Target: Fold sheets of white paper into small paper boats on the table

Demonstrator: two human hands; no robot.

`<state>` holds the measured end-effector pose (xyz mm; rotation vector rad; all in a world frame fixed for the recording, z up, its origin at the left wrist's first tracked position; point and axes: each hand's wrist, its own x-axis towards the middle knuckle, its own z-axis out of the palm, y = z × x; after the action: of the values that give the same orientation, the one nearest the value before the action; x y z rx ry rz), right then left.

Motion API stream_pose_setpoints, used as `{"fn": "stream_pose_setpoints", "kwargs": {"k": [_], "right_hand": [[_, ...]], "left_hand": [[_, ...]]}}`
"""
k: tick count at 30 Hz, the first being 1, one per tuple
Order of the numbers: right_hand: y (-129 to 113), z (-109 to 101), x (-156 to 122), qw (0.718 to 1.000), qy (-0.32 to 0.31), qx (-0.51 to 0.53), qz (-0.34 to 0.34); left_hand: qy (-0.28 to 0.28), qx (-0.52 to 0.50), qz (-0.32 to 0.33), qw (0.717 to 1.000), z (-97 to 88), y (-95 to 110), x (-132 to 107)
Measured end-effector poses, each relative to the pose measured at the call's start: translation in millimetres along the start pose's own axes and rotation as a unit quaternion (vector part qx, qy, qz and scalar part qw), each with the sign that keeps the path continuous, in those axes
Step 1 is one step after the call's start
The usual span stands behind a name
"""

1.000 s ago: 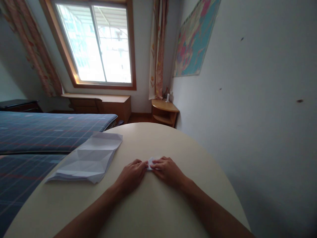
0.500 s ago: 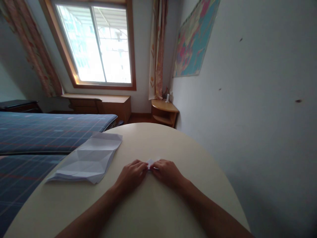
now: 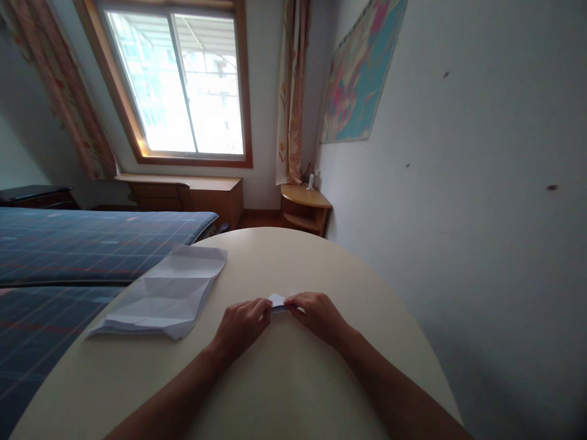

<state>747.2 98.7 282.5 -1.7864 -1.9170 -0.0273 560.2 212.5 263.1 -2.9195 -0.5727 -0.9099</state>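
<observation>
A small piece of folded white paper is at the middle of the round cream table. My left hand pinches its left end between thumb and fingers. At the right end, my right hand grips it the same way. Between the fingertips the paper's pointed top and a folded lower edge show; its ends are hidden by my fingers. To the left lies a stack of creased white paper sheets, apart from both hands.
Beyond the table's left side is a bed with a blue plaid mattress. A wooden desk stands under the window, and a corner shelf sits by the right wall. The paper stack reaches the table's left edge.
My hands have moved slightly apart, so more of the folded paper shows between them. The paper stack has stayed where it was.
</observation>
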Motion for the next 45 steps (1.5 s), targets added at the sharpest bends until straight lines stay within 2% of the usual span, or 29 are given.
{"fn": "stream_pose_setpoints", "kwargs": {"k": [6, 10, 16, 22, 29, 34, 40, 45], "right_hand": [[0, -1, 0, 1.000, -0.015, 0.003, 0.002], [3, -2, -1, 1.000, 0.007, -0.003, 0.006], [0, -4, -1, 0.999, 0.040, -0.020, -0.009], [-7, -2, -1, 0.994, 0.106, 0.027, -0.003], [-11, 3, -1, 0.990, 0.126, 0.054, -0.026], [-11, 6, -2, 0.988, 0.146, 0.046, -0.002], [-13, 9, -3, 0.984, 0.167, 0.057, 0.014], [-17, 10, -3, 0.980, 0.179, 0.084, -0.012]], "left_hand": [[0.018, 0.015, 0.005, 1.000, 1.7, -2, -1], [0.030, 0.018, 0.005, 0.999, 1.2, -2, -1], [0.020, 0.015, -0.019, 1.000, -0.2, -1, -2], [0.020, 0.004, -0.019, 1.000, -2.0, -1, -1], [0.010, 0.024, -0.033, 0.999, -1.4, -3, -1], [0.029, 0.037, -0.028, 0.999, -2.0, -4, -2], [0.026, 0.032, -0.118, 0.992, 0.4, -3, -2], [0.012, -0.060, -0.210, 0.976, 0.1, 2, 0]]}}
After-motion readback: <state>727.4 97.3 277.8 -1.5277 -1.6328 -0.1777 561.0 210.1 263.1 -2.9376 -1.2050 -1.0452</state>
